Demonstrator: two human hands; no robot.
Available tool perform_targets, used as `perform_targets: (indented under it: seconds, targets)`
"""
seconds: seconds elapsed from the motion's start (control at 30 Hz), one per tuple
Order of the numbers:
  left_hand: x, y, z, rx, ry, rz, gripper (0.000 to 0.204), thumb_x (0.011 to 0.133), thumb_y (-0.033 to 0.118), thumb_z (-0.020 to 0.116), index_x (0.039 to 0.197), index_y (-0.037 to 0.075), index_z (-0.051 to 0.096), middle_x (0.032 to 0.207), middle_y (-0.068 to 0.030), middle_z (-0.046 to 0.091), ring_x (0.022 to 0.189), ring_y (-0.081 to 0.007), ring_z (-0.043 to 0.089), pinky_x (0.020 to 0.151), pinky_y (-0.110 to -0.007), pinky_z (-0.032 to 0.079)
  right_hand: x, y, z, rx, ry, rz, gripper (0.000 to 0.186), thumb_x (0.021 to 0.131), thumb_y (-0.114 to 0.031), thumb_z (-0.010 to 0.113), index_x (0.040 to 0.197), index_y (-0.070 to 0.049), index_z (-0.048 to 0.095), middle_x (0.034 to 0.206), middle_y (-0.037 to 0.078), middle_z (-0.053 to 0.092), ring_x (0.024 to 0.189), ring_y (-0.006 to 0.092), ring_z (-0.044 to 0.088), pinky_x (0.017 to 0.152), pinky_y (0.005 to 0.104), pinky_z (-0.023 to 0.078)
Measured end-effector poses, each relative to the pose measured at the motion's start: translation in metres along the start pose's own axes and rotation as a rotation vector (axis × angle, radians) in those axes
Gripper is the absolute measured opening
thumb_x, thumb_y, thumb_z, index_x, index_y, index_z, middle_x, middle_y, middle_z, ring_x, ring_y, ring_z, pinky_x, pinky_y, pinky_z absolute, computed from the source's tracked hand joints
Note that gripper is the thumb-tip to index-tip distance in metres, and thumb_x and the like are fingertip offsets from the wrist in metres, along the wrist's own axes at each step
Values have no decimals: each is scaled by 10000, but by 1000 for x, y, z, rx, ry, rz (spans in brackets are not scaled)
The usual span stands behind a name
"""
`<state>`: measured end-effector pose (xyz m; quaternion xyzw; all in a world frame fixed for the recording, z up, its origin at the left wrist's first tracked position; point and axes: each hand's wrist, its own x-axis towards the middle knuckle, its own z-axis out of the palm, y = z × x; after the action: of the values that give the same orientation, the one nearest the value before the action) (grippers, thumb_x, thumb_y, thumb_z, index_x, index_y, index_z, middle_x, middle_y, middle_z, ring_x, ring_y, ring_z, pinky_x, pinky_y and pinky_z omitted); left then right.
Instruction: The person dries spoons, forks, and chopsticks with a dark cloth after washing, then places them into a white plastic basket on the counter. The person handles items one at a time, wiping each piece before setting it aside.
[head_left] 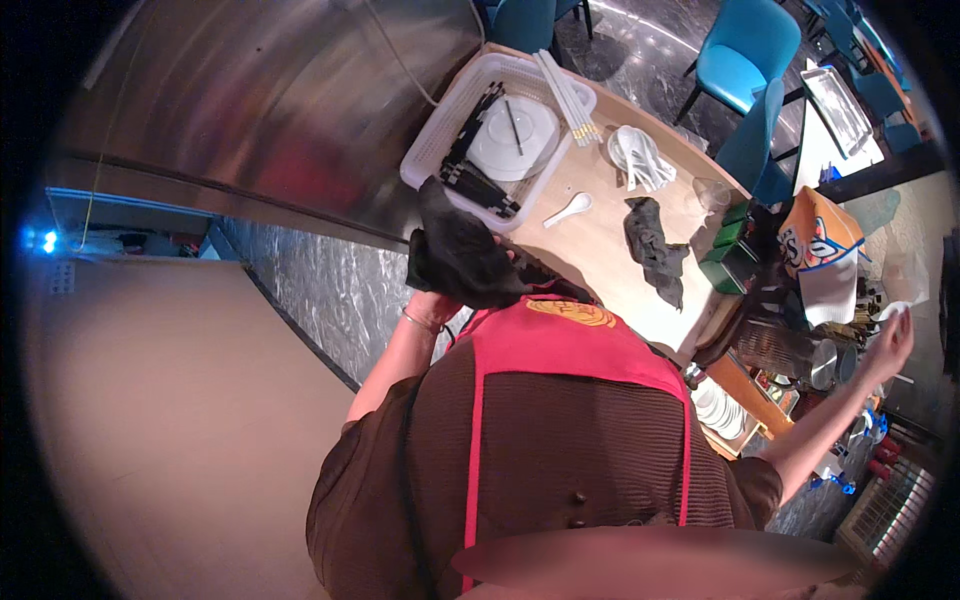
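My left hand (437, 303), with a bracelet at the wrist, is closed on a black cloth (465, 250) that hangs over the near side of a white plastic basket (425, 130). In the basket lie a stack of white plates (510, 135) and several black chopsticks (480, 190). My right hand (888, 352) is stretched far out to the right, its fingers closed at a small white thing (893, 311) whose kind I cannot make out. A lone white spoon (568, 209) lies beside the basket, and a second black cloth (655, 245) rests crumpled on the wooden counter (590, 255).
White chopsticks (566, 97) and a pile of white spoons (645, 160) lie along the counter's far side. Green boxes (730, 262) and an orange and white bag (820, 240) stand to the right. Blue chairs (745, 55) are beyond. White plates (718, 408) sit lower right.
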<state>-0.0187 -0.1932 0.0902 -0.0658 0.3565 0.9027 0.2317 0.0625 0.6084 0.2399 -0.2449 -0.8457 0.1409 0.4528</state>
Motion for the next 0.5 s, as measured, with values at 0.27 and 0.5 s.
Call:
perform_targets:
  seconds: [0.27,0.5]
  targets:
    - [-29,43,-105,-138,38,277,706,962,496,679,1511,90,500,1517,-115,557,1426,-339,497,1223,-524,372,-199,-299,201,705,-826,260,281,1014,-83,641,1284,-10,670,1183,88,715,1028,177,709,921,300,550]
    - [-51,85,-169,28,230,314,617,1018,466,612,1485,75,513,1441,-86,594,1312,-257,575,1151,-463,450,-321,-468,341,731,-1209,-197,309,944,-116,698,1241,-31,698,1167,168,730,952,272,731,861,379,582]
